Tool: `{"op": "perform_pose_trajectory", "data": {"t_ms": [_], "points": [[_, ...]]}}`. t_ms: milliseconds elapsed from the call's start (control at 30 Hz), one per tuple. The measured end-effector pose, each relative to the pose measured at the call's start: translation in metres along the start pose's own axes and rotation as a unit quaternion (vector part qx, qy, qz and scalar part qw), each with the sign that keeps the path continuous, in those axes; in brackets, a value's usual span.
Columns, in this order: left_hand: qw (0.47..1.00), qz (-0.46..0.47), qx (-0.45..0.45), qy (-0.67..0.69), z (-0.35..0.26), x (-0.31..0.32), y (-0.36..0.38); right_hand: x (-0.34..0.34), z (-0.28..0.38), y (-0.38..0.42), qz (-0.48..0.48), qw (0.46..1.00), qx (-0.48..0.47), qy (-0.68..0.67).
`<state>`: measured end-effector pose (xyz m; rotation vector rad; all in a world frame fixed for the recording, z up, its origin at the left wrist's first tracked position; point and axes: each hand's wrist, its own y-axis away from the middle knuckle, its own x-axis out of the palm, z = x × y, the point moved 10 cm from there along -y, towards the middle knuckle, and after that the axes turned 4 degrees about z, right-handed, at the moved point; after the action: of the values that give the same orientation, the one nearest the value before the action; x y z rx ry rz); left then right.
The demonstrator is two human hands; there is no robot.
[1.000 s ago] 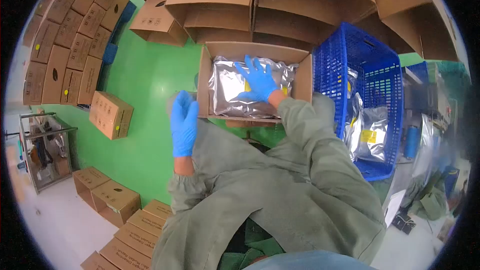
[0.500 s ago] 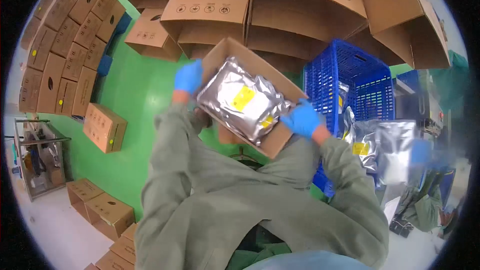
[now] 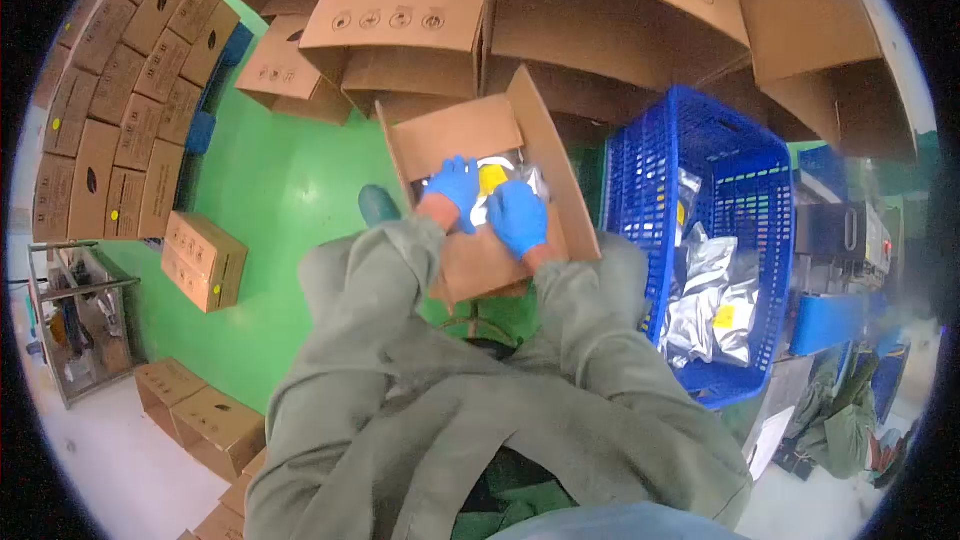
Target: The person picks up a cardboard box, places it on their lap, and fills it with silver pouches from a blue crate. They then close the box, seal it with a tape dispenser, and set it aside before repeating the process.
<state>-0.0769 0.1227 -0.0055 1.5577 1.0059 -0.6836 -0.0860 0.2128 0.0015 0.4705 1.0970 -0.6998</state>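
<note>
"What's moved?"

"Both hands have left the sides of the carton (image 3: 490,265) and come together inside it. The left hand (image 3: 452,188) lies flat on the silver packaging (image 3: 535,180), gripping nothing."

"And the right hand (image 3: 518,218)?"

"Just beside it, fingers bent over the packaging; I can't tell whether they pinch it. A yellow label (image 3: 491,178) shows between the hands."

"The blue crate (image 3: 640,190)?"

"Right of the right hand, with silver pouches (image 3: 715,310) inside."
</note>
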Motion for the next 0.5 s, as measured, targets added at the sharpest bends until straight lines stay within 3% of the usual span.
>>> {"op": "perform_pose_trajectory", "data": {"t_ms": [33,67,133,167,200,267,300,333,367,400,433,500], "points": [[0.998,-0.013,-0.043,-0.036,0.000,-0.001,-0.009,-0.019,-0.004,-0.004,-0.056,0.998,0.023,-0.011],[0.995,-0.002,-0.096,-0.009,0.006,0.010,-0.021,-0.039,0.004,-0.003,-0.114,0.993,-0.027,-0.036],[0.994,-0.018,-0.099,-0.035,0.006,0.020,-0.022,-0.148,0.026,0.005,-0.284,0.951,-0.084,-0.084],[0.992,-0.034,-0.101,-0.064,0.007,0.017,-0.021,-0.162,0.001,-0.009,-0.235,0.967,-0.052,-0.081],[0.996,0.002,-0.090,-0.022,0.005,0.011,-0.015,-0.193,-0.021,0.005,-0.325,0.940,0.005,-0.101],[0.997,-0.015,-0.072,-0.022,0.006,0.010,-0.013,-0.133,-0.153,0.022,-0.309,0.935,0.053,-0.166],[0.998,-0.032,-0.056,-0.021,0.005,0.009,-0.011,-0.059,-0.186,-0.022,-0.216,0.971,0.063,0.082],[0.998,-0.034,-0.058,-0.020,0.006,0.014,-0.008,-0.039,-0.167,-0.018,-0.122,0.975,0.118,-0.145],[0.996,-0.047,-0.070,-0.036,0.010,0.013,-0.008,-0.010,-0.111,-0.013,-0.023,0.918,0.162,-0.362],[0.994,-0.058,-0.084,-0.050,0.013,0.012,-0.007,-0.010,-0.067,-0.015,-0.030,0.965,0.181,-0.187],[0.993,-0.056,-0.086,-0.050,0.012,0.007,0.001,-0.007,-0.030,-0.009,-0.036,0.979,0.200,-0.010],[0.993,0.034,-0.089,-0.066,0.009,-0.005,0.017,-0.001,0.000,0.005,-0.055,0.970,0.233,0.050]]}}
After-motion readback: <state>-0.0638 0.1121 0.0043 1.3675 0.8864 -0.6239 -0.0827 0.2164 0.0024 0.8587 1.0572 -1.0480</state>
